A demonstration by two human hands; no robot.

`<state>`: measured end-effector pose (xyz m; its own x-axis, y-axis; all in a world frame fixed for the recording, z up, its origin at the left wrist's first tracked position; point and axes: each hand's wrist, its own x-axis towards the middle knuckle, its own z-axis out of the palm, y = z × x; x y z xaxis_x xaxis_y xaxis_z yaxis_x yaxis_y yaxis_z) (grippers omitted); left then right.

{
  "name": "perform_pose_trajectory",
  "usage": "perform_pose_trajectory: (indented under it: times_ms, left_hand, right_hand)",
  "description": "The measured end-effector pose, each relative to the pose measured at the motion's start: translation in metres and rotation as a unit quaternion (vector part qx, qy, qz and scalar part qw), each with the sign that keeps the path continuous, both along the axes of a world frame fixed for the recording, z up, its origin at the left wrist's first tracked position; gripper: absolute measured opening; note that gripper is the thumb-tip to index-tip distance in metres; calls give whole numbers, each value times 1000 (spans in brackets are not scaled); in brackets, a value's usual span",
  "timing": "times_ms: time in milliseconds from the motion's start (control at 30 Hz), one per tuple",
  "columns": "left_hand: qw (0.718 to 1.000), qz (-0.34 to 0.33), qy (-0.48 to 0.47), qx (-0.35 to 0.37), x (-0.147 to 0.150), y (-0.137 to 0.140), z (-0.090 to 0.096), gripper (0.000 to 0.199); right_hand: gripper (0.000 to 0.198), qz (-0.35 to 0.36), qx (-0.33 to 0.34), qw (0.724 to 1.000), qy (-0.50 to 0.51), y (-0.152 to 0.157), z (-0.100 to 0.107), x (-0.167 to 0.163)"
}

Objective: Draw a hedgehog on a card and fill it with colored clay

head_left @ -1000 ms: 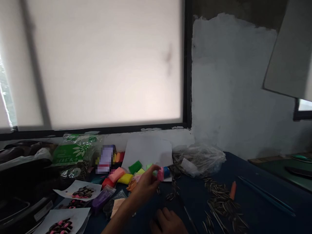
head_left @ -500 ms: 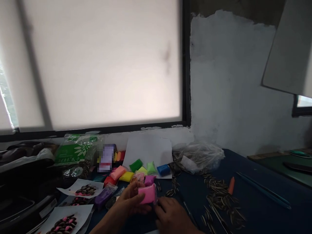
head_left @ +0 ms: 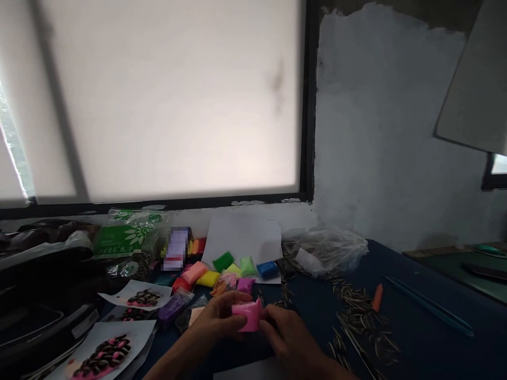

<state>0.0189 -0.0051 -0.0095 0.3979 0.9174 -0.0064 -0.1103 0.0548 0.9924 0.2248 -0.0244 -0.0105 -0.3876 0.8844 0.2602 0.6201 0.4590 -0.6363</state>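
Observation:
A packet of pink modelling clay (head_left: 247, 318) is held above the dark blue tabletop, in the middle near the front. My left hand (head_left: 216, 321) is closed on its left side, thumb across the front. At the packet's right edge, the thumb and fingertips of my right hand (head_left: 287, 333) are pinched together on the wrapper. Just behind lie more clay packets: a magenta one (head_left: 245, 285), a yellow one (head_left: 208, 278) and a blue one (head_left: 267, 269). Part of a white sheet (head_left: 247, 369) shows below my hands.
Sunflower seeds (head_left: 358, 303) are scattered to the right, with an orange crayon-like stick (head_left: 377, 297) and blue tweezers (head_left: 430, 307). Behind them sits a clear bag of seeds (head_left: 332, 250). Paper sheets with seeds set in pink clay (head_left: 103, 354) lie left, beside a black bag-like object (head_left: 43, 295).
My right hand has risen, and its fingers now pinch the packet's right edge. The pink packet has shifted slightly right and its wrapper edge stands up. The view has tilted a little.

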Motion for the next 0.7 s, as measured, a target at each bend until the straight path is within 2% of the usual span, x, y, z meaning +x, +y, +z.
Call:
perform_pose_trajectory:
  times_ms: [133,267,400,467,567,633,700]
  left_hand:
    - [996,-22,75,46,3,2,2,62]
    - [988,29,117,95,5,6,3,68]
    - [959,100,204,170,1,10,8,47]
    - [928,143,272,210,-4,11,12,35]
    - [858,196,403,251,-12,10,20,23]
    - [804,212,493,256,-18,9,25,33]
    - [754,210,573,244,-23,8,29,46]
  right_hand:
    - [26,-5,-27,1000,9,-1,3,-2]
    - [27,-23,-34,999,5,-3,8,-5]
    - [28,-44,-51,998,-6,-2,12,-5]
    - [29,-53,-63,997,-9,-1,13,-4]
    - [25,-54,-79,995,-13,0,14,-2]
    - [25,-50,-89,995,-18,1,14,-1]
    - [39,-46,-97,994,-23,1,14,-1]
